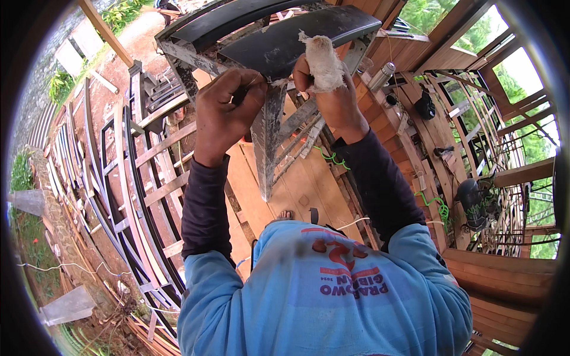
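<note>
In my raised right hand [335,98] is a wad of whitish fluffy fibre [325,62], ragged at its top, with the fingers wrapped round it. My left hand [230,113] is closed in a pinch beside it, at about the same height. What its fingertips hold, if anything, is too small to make out; a few pale wisps show between the two hands. Just beyond both hands lies a glossy black curved panel [285,44], resting on a worn, paint-spattered stand [267,142] whose pointed leg runs down toward me.
Long dark and bare timber frames [133,196] fill the left side. Wooden planks [303,184] make up the floor below. At right stand a metal flask [383,76], a green coiled hose [438,207] and a dark power tool [475,202]. A white cable [356,222] crosses near my body.
</note>
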The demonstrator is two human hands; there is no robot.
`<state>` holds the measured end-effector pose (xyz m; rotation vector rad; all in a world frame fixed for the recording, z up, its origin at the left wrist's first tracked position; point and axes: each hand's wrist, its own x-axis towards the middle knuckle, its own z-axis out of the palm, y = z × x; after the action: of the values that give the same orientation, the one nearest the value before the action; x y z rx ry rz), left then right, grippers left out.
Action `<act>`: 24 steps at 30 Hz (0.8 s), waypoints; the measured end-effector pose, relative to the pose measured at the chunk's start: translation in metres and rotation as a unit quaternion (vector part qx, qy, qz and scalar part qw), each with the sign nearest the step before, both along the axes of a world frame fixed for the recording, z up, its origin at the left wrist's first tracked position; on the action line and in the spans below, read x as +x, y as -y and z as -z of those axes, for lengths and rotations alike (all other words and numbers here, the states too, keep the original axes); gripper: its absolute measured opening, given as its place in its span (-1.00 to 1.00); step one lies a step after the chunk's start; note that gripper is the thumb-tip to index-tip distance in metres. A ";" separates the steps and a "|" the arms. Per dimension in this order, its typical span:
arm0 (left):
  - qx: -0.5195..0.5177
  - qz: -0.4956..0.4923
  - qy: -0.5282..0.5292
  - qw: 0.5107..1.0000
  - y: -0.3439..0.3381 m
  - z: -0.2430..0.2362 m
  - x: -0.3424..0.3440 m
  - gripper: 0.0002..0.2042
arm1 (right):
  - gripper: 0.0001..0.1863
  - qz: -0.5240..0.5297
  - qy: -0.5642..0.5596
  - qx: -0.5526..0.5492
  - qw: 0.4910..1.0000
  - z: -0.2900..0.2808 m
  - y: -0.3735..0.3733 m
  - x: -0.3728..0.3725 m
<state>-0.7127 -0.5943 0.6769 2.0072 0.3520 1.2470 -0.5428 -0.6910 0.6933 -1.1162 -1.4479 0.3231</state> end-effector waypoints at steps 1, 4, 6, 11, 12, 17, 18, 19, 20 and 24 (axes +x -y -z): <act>-0.009 0.001 0.000 1.000 0.000 0.001 0.001 -0.94 | -0.72 -0.004 -0.014 0.001 1.000 0.002 -0.001 0.001; -0.044 -0.006 -0.021 0.999 0.003 0.002 0.000 -0.93 | -0.87 -0.002 -0.020 -0.006 1.000 0.012 -0.003 0.007; -0.057 -0.014 -0.025 0.998 0.007 0.003 0.000 -0.93 | -0.88 0.009 -0.015 0.000 1.000 0.016 -0.003 0.006; -0.031 -0.037 -0.021 0.999 0.009 -0.002 0.000 -0.93 | -0.85 0.037 0.050 0.028 0.998 0.007 -0.004 0.009; -0.035 -0.032 -0.023 0.999 0.008 -0.003 0.000 -0.92 | -0.84 0.029 0.028 0.011 0.999 0.005 -0.005 0.009; -0.054 -0.013 -0.020 0.998 0.007 0.002 -0.001 -0.91 | -0.80 0.039 0.025 0.004 0.999 0.014 -0.004 0.007; -0.046 -0.021 -0.026 0.998 0.007 0.000 -0.001 -0.91 | -0.80 0.037 0.021 0.005 0.999 0.011 -0.004 0.006; -0.038 -0.029 -0.033 0.998 0.007 -0.002 -0.001 -0.91 | -0.80 0.035 0.016 0.006 0.999 0.010 -0.005 0.005; -0.029 -0.037 -0.039 0.998 0.007 -0.003 -0.001 -0.91 | -0.85 0.025 0.006 0.014 1.000 0.010 -0.007 0.006; -0.036 -0.039 -0.044 0.998 0.009 -0.004 0.000 -0.91 | -0.89 0.018 -0.011 0.019 1.000 0.019 -0.011 0.010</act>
<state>-0.7130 -0.6031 0.6807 2.0076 0.5146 1.1776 -0.5332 -0.6795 0.6745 -1.1034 -1.4071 0.2818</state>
